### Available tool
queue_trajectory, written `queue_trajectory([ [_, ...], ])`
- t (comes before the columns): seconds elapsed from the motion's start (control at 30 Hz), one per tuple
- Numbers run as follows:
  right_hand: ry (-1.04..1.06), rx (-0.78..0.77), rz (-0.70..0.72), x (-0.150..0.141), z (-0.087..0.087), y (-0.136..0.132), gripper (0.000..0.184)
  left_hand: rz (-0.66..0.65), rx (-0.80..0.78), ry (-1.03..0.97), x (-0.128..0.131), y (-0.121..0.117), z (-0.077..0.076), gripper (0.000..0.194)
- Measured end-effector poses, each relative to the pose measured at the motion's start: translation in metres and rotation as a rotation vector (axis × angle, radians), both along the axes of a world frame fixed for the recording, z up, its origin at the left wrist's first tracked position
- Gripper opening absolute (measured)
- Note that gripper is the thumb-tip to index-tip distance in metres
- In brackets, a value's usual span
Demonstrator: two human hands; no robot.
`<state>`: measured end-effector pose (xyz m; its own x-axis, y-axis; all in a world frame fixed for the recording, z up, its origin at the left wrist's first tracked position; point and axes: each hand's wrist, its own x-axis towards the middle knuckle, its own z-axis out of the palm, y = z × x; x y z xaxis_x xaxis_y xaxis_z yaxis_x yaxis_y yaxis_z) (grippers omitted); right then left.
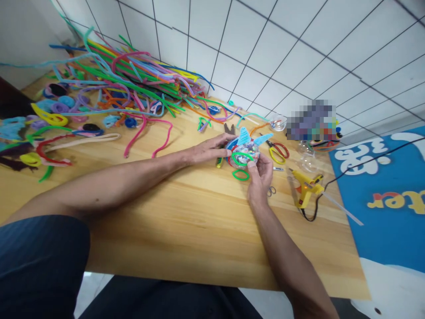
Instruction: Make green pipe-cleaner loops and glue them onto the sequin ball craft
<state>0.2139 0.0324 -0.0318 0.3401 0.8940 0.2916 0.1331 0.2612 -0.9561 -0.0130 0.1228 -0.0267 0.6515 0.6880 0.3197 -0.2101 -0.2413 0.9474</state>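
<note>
A small round pipe-cleaner figure (245, 150) is between my hands over the table. Two light-blue pointed pieces stand up from its top, and its body is mottled with many colours. A green pipe-cleaner loop (241, 158) lies across its front. My left hand (212, 149) reaches in from the left, thumb and fingers around the figure's blue-and-red left edge. My right hand (260, 175) grips the right side, thumb in front near the green loop. Just below the figure, a second green loop (241, 175) rests on the wood. Some fingertips are hidden behind the figure.
Loose and bundled pipe cleaners (142, 79) spread across the back left. Red-and-yellow scissors (278, 152) lie right of the figure. A yellow glue gun (307, 188) with a black cord stands further right, near clear plastic balls (308, 159). White tiled wall (212, 40) bounds the back.
</note>
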Motion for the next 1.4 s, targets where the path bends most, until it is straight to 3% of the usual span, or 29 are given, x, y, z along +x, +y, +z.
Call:
queue_trajectory([
  [1.4,-0.006,0.040,0.037,-0.0011,-0.0019,-0.0015,0.052,0.003,-0.038,-0.054,0.0007,0.0032,0.0004,0.063],
])
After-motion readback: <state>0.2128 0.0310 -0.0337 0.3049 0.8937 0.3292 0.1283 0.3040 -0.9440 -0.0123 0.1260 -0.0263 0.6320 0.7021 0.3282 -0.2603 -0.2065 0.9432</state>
